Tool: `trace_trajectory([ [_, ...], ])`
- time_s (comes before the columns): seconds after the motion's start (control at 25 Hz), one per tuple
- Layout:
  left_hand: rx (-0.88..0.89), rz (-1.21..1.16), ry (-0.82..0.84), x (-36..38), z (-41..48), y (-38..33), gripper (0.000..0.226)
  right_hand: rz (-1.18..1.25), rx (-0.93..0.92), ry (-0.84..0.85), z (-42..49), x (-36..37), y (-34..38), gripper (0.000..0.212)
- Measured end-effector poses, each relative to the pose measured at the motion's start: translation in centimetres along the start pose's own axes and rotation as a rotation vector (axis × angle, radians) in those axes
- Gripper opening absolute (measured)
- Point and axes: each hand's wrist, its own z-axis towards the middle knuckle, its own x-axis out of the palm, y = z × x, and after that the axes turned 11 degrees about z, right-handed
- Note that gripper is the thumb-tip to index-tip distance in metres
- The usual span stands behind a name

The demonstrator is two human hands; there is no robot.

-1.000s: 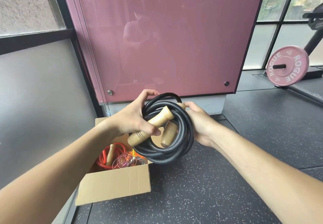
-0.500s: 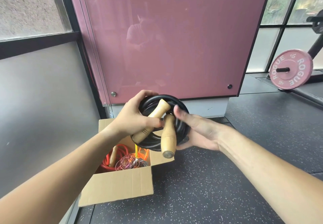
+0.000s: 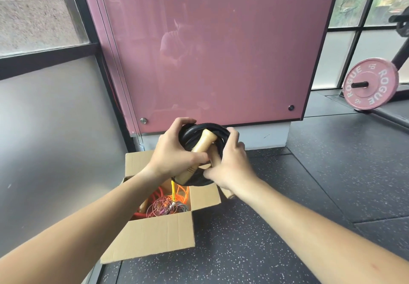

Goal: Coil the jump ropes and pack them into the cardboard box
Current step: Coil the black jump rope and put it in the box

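Note:
A thick black jump rope [image 3: 204, 130], coiled into a ring with two wooden handles [image 3: 202, 143] lying across it, hangs above the far right corner of an open cardboard box [image 3: 152, 237]. My left hand [image 3: 174, 153] grips the coil's left side with the thumb over one handle. My right hand [image 3: 232, 164] covers the right side of the coil and the second handle. Inside the box lie a red rope [image 3: 141, 211], an orange rope [image 3: 180, 193] and a thin wire rope [image 3: 164, 206]. My hands hide the lower part of the black coil.
The box stands on speckled black rubber flooring [image 3: 265, 239] against a grey wall and a pink glass panel [image 3: 210, 51]. A pink Rogue weight plate [image 3: 369, 84] on a bar sits at the far right by the windows.
Both hands have carried the black coil down and left toward the box. My right hand moved from under the coil to over its right side and the second handle.

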Motion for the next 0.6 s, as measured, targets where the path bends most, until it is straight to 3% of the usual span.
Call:
trace_trajectory([
  [0.08,-0.048,-0.02,0.029,-0.3,0.3,0.7,0.078,-0.089,0.046,0.148,0.4,-0.5,0.3,0.107],
  [0.24,-0.086,-0.02,0.18,-2.4,0.2,2.3,0.068,-0.256,-0.034,0.53,1.1,-4.1,0.3,0.087],
  [0.36,-0.028,-0.089,0.314,-5.0,0.2,3.3,0.062,-0.011,-0.071,0.719,1.5,-5.5,0.3,0.09],
  [0.48,-0.045,-0.148,0.323,-6.7,-0.2,4.7,0.066,0.055,-0.098,0.763,2.2,-4.5,0.2,0.101],
  [0.6,-0.12,-0.157,0.303,-6.5,-0.7,7.1,0.073,0.127,-0.055,0.753,3.0,-1.5,-0.9,0.097],
])
